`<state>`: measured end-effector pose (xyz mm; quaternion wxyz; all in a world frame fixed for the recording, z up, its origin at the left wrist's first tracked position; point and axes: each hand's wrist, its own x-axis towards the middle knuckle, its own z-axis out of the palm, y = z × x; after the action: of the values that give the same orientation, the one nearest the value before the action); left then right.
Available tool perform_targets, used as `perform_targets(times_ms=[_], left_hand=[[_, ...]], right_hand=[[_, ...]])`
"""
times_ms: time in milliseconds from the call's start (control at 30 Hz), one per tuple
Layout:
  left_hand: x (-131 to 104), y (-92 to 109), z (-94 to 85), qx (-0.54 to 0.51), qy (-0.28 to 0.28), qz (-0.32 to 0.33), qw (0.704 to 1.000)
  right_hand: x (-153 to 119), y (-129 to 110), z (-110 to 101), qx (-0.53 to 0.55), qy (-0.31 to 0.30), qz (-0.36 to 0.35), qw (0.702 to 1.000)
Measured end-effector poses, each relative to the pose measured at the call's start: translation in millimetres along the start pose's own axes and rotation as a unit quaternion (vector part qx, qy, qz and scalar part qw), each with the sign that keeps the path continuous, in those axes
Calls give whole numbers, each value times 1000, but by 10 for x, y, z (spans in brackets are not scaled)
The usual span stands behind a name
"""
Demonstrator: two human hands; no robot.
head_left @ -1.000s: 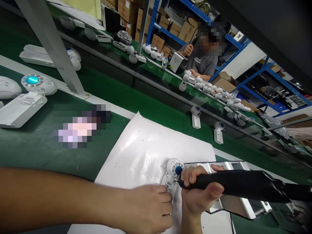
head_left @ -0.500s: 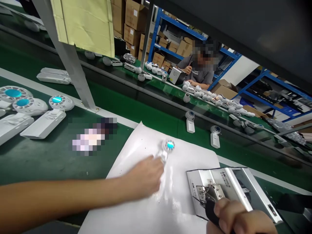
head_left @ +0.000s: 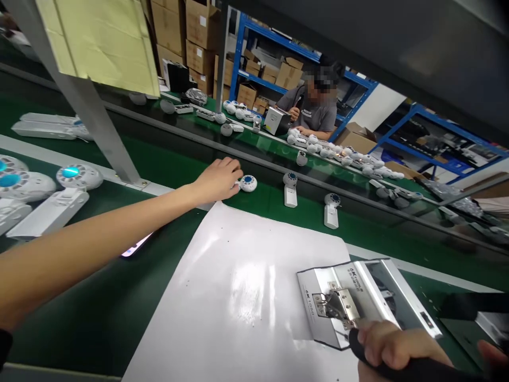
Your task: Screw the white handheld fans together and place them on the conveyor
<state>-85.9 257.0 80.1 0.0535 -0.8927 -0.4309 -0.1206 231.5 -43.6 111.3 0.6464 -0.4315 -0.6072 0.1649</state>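
Observation:
My left hand (head_left: 219,178) reaches over the green belt, its fingers bent around the hidden body of a white round-headed device (head_left: 248,183) with a dark blue centre. Whether it still grips the device firmly is hard to see. Low on the right, my right hand (head_left: 397,345) is wrapped around a black-handled screwdriver (head_left: 423,369). The screwdriver's front end is at the metal pick-up part of a silver screw feeder (head_left: 376,286), which stands on the right edge of a white sheet (head_left: 210,297).
More white devices (head_left: 332,210) lie along the green belt (head_left: 274,204). Others with bright blue centres (head_left: 79,176) rest on the left, near a partly covered phone (head_left: 135,246). A grey post (head_left: 107,127) rises at left. A co-worker (head_left: 314,106) sits across the line.
My left hand has moved forward from the white sheet onto the green belt, taking the white device with it. My right hand stays by the feeder with the screwdriver. The view has shifted slightly.

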Motion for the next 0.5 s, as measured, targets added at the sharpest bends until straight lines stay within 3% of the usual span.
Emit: perform_targets(times_ms=[100, 167, 233, 333, 400, 500], left_hand=[[377, 479, 141, -28, 17, 58, 998], [647, 773, 308, -41, 4, 92, 995], [865, 974, 484, -49, -11, 100, 994], [1034, 1084, 659, -62, -22, 92, 994], [1034, 1089, 676, -77, -10, 93, 993], [829, 1146, 577, -109, 31, 102, 988]], right_hand=[[153, 5, 174, -63, 158, -68, 983], [194, 74, 323, -100, 215, -96, 967], [190, 164, 422, -95, 217, -101, 966], [153, 234, 450, -63, 220, -79, 970], [129, 223, 408, -35, 194, -49, 979], [81, 195, 299, 116, 141, 39, 982]])
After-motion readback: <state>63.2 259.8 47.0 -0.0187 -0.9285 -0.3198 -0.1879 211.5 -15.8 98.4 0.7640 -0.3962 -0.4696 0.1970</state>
